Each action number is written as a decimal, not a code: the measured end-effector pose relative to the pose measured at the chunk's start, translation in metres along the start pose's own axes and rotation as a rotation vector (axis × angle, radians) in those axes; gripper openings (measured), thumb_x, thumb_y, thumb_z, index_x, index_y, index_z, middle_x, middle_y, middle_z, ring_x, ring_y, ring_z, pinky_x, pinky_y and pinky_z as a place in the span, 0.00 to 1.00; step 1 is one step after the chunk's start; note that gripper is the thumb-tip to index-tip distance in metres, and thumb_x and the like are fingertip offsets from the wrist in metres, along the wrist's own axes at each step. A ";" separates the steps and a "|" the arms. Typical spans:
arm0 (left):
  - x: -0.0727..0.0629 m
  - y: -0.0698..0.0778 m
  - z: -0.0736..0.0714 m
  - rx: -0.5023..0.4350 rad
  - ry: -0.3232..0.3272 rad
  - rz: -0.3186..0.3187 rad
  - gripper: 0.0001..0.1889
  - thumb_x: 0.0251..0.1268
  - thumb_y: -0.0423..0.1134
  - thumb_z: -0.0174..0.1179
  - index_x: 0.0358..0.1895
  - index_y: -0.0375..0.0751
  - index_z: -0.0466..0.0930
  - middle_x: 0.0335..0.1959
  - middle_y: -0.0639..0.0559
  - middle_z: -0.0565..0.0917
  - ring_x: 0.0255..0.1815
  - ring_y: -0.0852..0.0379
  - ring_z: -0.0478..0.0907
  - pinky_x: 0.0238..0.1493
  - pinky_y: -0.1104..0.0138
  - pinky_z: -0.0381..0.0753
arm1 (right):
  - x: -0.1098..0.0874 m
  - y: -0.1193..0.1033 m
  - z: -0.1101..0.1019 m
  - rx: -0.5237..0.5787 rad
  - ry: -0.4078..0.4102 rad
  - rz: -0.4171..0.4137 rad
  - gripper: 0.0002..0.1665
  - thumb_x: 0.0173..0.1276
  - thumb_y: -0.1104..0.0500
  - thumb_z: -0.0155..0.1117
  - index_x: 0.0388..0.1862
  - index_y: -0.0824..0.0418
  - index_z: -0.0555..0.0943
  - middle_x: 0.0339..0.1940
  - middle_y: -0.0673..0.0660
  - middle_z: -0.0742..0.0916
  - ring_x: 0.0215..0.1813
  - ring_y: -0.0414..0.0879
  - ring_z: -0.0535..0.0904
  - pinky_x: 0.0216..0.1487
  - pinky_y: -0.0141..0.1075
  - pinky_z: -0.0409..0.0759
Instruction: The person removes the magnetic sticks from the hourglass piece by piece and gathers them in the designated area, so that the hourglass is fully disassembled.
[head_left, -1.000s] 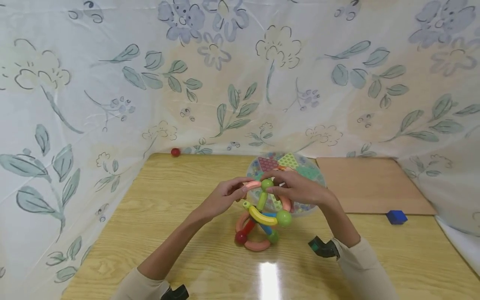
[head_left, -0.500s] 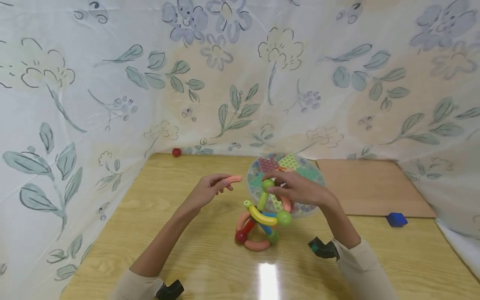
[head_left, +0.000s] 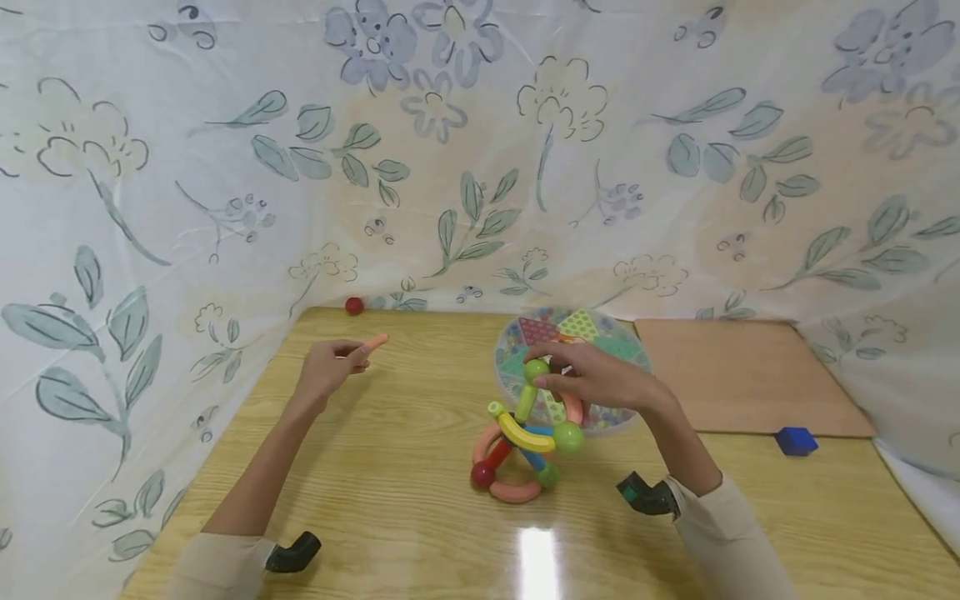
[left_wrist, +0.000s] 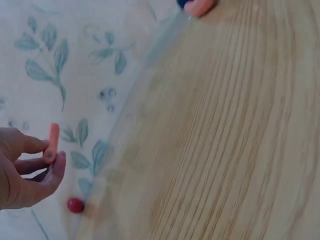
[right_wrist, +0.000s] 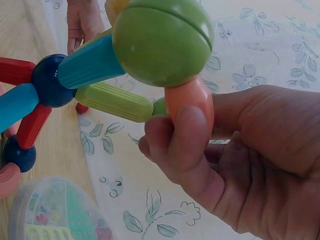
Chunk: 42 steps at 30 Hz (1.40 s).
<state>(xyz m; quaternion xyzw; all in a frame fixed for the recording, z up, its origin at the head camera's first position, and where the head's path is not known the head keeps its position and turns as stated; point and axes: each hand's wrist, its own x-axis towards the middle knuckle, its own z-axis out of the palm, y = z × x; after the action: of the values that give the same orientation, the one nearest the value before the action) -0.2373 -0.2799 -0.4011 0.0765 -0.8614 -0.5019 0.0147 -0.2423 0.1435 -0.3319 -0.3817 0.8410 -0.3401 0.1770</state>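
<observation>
One table (head_left: 420,400) bears one board (head_left: 750,375), one round tub (head_left: 626,346) and one rod-and-ball model (head_left: 528,437). Of two hands, the right hand (head_left: 592,375) grips the model near its top; the left hand (head_left: 330,367) pinches one salmon rod (head_left: 377,342), now farther left of the model than half a second ago. One blue block (head_left: 796,441) sits at the board's near edge, one red ball (head_left: 354,306) at the table's far edge. The right wrist view shows two navy balls (right_wrist: 53,80), seemingly hidden from the head camera.
</observation>
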 end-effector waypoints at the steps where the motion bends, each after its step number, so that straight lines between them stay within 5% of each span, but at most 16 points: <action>1: 0.003 -0.005 -0.005 0.020 0.020 -0.006 0.25 0.77 0.51 0.61 0.61 0.31 0.84 0.50 0.38 0.91 0.45 0.55 0.92 0.68 0.49 0.80 | 0.000 0.000 0.000 0.006 -0.002 0.004 0.24 0.82 0.54 0.59 0.71 0.62 0.74 0.29 0.54 0.84 0.28 0.41 0.80 0.40 0.34 0.82; 4: 0.009 -0.016 -0.019 0.106 0.063 -0.001 0.23 0.77 0.47 0.60 0.60 0.28 0.84 0.46 0.37 0.92 0.44 0.49 0.93 0.65 0.49 0.81 | -0.001 0.000 0.000 0.018 -0.004 0.013 0.24 0.82 0.54 0.59 0.71 0.62 0.74 0.30 0.58 0.84 0.28 0.42 0.81 0.39 0.34 0.82; 6: 0.015 -0.023 -0.026 0.173 0.096 0.030 0.21 0.77 0.42 0.59 0.58 0.26 0.84 0.44 0.35 0.92 0.38 0.49 0.92 0.50 0.56 0.86 | -0.001 0.000 -0.001 0.018 -0.003 0.009 0.24 0.82 0.55 0.59 0.70 0.62 0.74 0.30 0.58 0.84 0.28 0.43 0.80 0.39 0.34 0.82; 12: 0.030 -0.037 -0.039 0.359 0.246 0.054 0.19 0.69 0.40 0.59 0.49 0.25 0.88 0.45 0.29 0.90 0.30 0.47 0.83 0.26 0.69 0.74 | -0.001 -0.001 -0.001 0.028 -0.012 0.013 0.24 0.82 0.54 0.58 0.71 0.62 0.73 0.32 0.60 0.85 0.26 0.43 0.81 0.37 0.35 0.83; 20: 0.047 -0.059 -0.042 0.467 0.250 0.029 0.21 0.73 0.44 0.60 0.41 0.22 0.88 0.38 0.28 0.89 0.27 0.46 0.79 0.27 0.59 0.79 | -0.003 -0.002 0.000 0.026 -0.008 0.038 0.24 0.82 0.53 0.58 0.72 0.60 0.73 0.33 0.58 0.86 0.26 0.42 0.82 0.38 0.36 0.84; 27: 0.058 -0.074 -0.044 0.482 0.257 0.049 0.17 0.68 0.34 0.56 0.27 0.23 0.87 0.19 0.41 0.81 0.20 0.50 0.73 0.21 0.63 0.72 | -0.003 -0.002 0.000 0.003 -0.008 -0.010 0.23 0.82 0.55 0.59 0.69 0.63 0.74 0.31 0.58 0.85 0.28 0.41 0.80 0.38 0.34 0.82; 31: 0.055 -0.073 -0.041 0.471 0.267 0.048 0.17 0.68 0.35 0.55 0.34 0.20 0.85 0.26 0.32 0.82 0.25 0.41 0.77 0.24 0.57 0.77 | -0.003 -0.002 0.000 -0.015 -0.002 -0.021 0.23 0.82 0.55 0.59 0.69 0.64 0.75 0.29 0.57 0.85 0.30 0.40 0.79 0.40 0.33 0.80; 34: 0.049 -0.063 -0.033 0.505 0.284 0.118 0.21 0.73 0.38 0.57 0.50 0.17 0.82 0.45 0.19 0.81 0.43 0.27 0.80 0.39 0.44 0.83 | -0.002 -0.002 0.000 -0.015 -0.007 -0.022 0.23 0.82 0.54 0.58 0.69 0.64 0.74 0.30 0.57 0.85 0.31 0.40 0.80 0.41 0.33 0.81; 37: 0.041 -0.038 -0.016 0.496 0.253 0.244 0.25 0.78 0.41 0.58 0.62 0.19 0.76 0.56 0.19 0.78 0.55 0.25 0.77 0.52 0.39 0.82 | -0.002 -0.003 -0.001 -0.010 -0.007 -0.017 0.24 0.82 0.54 0.59 0.70 0.63 0.74 0.31 0.58 0.85 0.31 0.41 0.80 0.42 0.34 0.81; 39: 0.033 -0.015 0.000 0.454 0.216 0.363 0.23 0.78 0.42 0.60 0.63 0.23 0.77 0.56 0.23 0.80 0.55 0.30 0.80 0.53 0.41 0.82 | -0.002 -0.003 -0.001 -0.006 -0.006 -0.011 0.25 0.82 0.53 0.59 0.70 0.63 0.74 0.31 0.58 0.85 0.32 0.41 0.80 0.42 0.34 0.81; 42: 0.014 0.024 0.028 0.369 0.123 0.629 0.21 0.75 0.41 0.64 0.62 0.29 0.80 0.51 0.32 0.84 0.49 0.39 0.85 0.49 0.48 0.86 | -0.003 -0.003 -0.001 -0.008 -0.005 0.000 0.25 0.82 0.53 0.59 0.71 0.63 0.74 0.31 0.58 0.85 0.32 0.41 0.80 0.42 0.34 0.80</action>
<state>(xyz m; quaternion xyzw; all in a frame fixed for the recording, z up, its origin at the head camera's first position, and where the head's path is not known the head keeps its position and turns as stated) -0.2563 -0.2464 -0.3945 -0.1606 -0.9164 -0.3033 0.2059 -0.2396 0.1452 -0.3291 -0.3832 0.8419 -0.3359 0.1776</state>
